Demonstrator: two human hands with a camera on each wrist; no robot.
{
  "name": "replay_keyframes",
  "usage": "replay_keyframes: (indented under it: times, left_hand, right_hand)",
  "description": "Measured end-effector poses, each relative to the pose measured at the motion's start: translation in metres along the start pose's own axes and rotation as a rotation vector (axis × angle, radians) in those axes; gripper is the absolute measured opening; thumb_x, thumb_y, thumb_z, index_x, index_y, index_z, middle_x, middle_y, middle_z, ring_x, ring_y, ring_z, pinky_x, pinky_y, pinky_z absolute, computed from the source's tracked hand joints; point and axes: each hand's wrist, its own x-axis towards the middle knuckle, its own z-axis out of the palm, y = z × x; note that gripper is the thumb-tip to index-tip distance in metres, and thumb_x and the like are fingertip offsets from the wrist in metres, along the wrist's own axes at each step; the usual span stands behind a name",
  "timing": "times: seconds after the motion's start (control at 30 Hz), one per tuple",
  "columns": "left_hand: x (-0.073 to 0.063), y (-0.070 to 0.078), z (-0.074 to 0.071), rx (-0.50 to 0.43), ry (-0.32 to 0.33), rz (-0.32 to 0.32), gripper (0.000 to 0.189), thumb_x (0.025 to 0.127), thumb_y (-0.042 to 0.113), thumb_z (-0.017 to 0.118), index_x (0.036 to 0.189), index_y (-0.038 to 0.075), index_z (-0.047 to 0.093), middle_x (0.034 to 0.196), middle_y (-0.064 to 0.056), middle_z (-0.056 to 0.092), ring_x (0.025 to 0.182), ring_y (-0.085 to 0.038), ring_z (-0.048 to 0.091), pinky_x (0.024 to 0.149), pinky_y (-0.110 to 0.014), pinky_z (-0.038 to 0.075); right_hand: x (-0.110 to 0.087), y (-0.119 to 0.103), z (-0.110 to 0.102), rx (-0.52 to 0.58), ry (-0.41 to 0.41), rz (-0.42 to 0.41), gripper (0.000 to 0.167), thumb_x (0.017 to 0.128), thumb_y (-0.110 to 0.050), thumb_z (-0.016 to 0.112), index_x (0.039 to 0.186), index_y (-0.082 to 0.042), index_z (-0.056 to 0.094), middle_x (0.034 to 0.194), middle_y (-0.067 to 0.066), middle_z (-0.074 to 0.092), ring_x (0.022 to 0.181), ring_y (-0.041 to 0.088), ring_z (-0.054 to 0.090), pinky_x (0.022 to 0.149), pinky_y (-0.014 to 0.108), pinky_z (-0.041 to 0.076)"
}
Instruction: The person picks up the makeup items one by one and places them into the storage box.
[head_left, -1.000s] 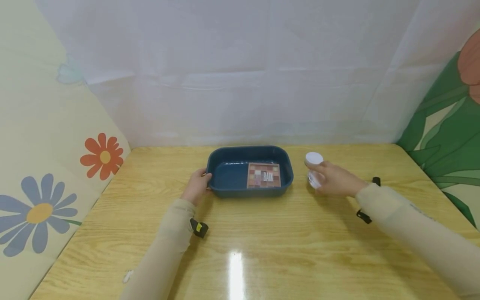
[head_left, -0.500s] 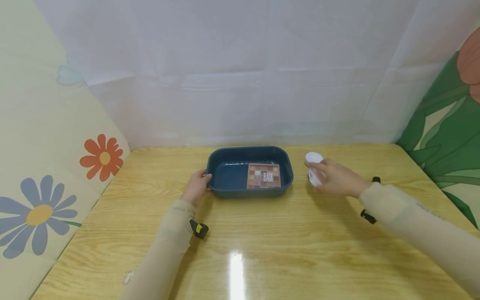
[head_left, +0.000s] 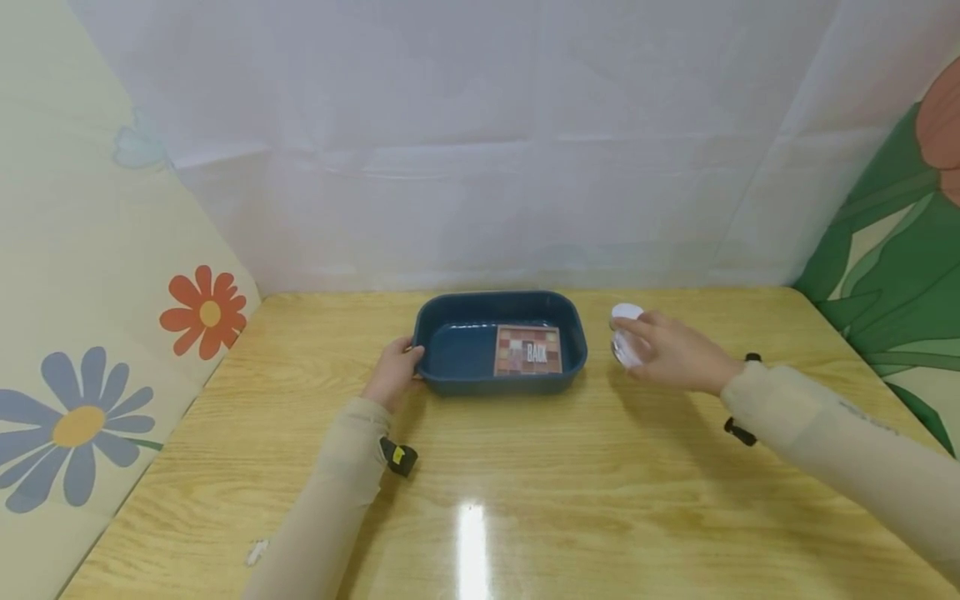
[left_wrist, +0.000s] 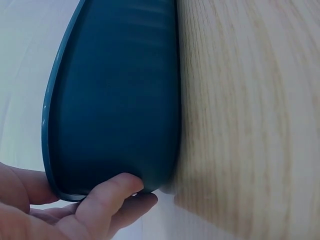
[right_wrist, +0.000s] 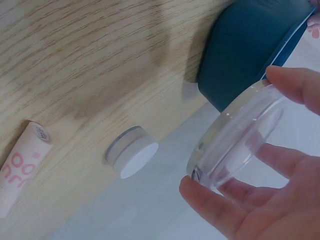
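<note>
A dark blue tray (head_left: 457, 354) stands toward the back of the table, with a square makeup palette (head_left: 517, 367) lying in its right half. My left hand (head_left: 392, 372) grips the tray's left end, thumb and fingers around the wall in the left wrist view. To the right of the tray, my right hand (head_left: 678, 357) holds a round clear plastic compact (right_wrist: 235, 132) by its edges between thumb and fingertips. The compact is tilted and raised above the table. Just behind it sits a small jar with a white lid (right_wrist: 140, 161), partly covered by my fingers in the head view.
A pale pink tube (right_wrist: 22, 165) with pink lettering lies on the wooden table (head_left: 570, 475) in the right wrist view; my right hand hides it from the head camera. A white cloth (head_left: 480, 150) hangs behind the table, and flowered panels stand at both sides.
My right hand has shifted slightly and the compact has moved a little up and left in the head view, closer to the jar. The left hand and the tray have stayed put.
</note>
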Motion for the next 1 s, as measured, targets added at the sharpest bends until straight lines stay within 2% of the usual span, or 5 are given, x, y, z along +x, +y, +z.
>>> replay_keyframes:
  times: [0.43, 0.6, 0.8, 1.0]
  left_hand:
    - [0.001, -0.001, -0.001, -0.024, -0.012, -0.005, 0.045, 0.106, 0.008, 0.031, 0.147, -0.011, 0.026, 0.142, -0.033, 0.038, 0.125, -0.045, 0.045, 0.101, -0.054, 0.041]
    - [0.001, -0.001, -0.001, -0.032, -0.018, -0.013, 0.045, 0.106, 0.007, 0.031, 0.147, -0.011, 0.026, 0.143, -0.032, 0.037, 0.126, -0.044, 0.045, 0.102, -0.054, 0.041]
    - [0.002, 0.0, -0.001, -0.038, -0.022, -0.018, 0.045, 0.106, 0.008, 0.031, 0.147, -0.01, 0.025, 0.144, -0.032, 0.036, 0.127, -0.043, 0.044, 0.103, -0.054, 0.041]
    - [0.002, -0.001, -0.001, -0.046, -0.025, -0.016, 0.045, 0.106, 0.007, 0.031, 0.147, -0.011, 0.025, 0.143, -0.032, 0.036, 0.128, -0.044, 0.043, 0.103, -0.053, 0.04]
  right_hand:
    - [0.0, -0.014, 0.002, 0.025, 0.031, -0.012, 0.073, 0.084, -0.019, 0.072, 0.144, 0.004, 0.039, 0.13, 0.038, 0.044, 0.11, 0.05, 0.051, 0.09, 0.062, 0.045]
    - [0.002, -0.018, 0.002, 0.028, 0.038, -0.038, 0.072, 0.083, -0.018, 0.073, 0.143, 0.005, 0.041, 0.13, 0.036, 0.045, 0.112, 0.049, 0.051, 0.091, 0.062, 0.044]
    - [0.005, -0.024, 0.004, 0.026, 0.066, -0.083, 0.071, 0.083, -0.019, 0.074, 0.141, 0.006, 0.043, 0.127, 0.037, 0.046, 0.104, 0.047, 0.055, 0.085, 0.059, 0.048]
    - [0.008, -0.031, 0.005, 0.044, 0.067, -0.089, 0.069, 0.083, -0.019, 0.074, 0.14, 0.006, 0.044, 0.123, 0.034, 0.049, 0.092, 0.036, 0.06, 0.078, 0.052, 0.052]
